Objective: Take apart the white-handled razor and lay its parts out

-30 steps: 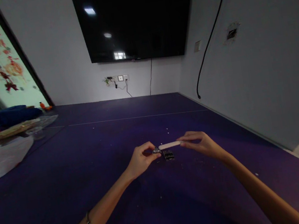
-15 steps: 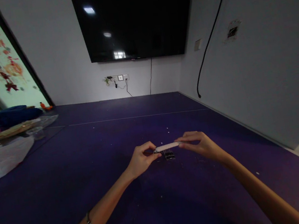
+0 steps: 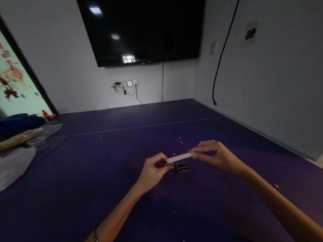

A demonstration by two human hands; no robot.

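Note:
A thin, pale, flat piece (image 3: 180, 157) is held up between both my hands, its narrow edge towards me. My left hand (image 3: 153, 172) pinches its left end between thumb and fingers, where something small and dark also shows. At the other end my right hand (image 3: 214, 154) grips it with the thumb below and the fingers above. Just under the pale piece is a small black object with square parts (image 3: 182, 167), perhaps a circuit board. Whether that object lies on the purple surface (image 3: 133, 221) or hangs from the piece, I cannot tell.
Clear plastic bags (image 3: 6, 171), a dark blue cloth (image 3: 17, 124) and a small orange object (image 3: 49, 115) lie at the left. White specks dot the purple surface. A black cable (image 3: 225, 44) hangs along the right wall. A large television (image 3: 147, 19) is on the wall ahead.
The hands keep their hold on the pale piece, almost still. The whole view has shifted very slightly, and a bit more of the black object shows beneath the piece.

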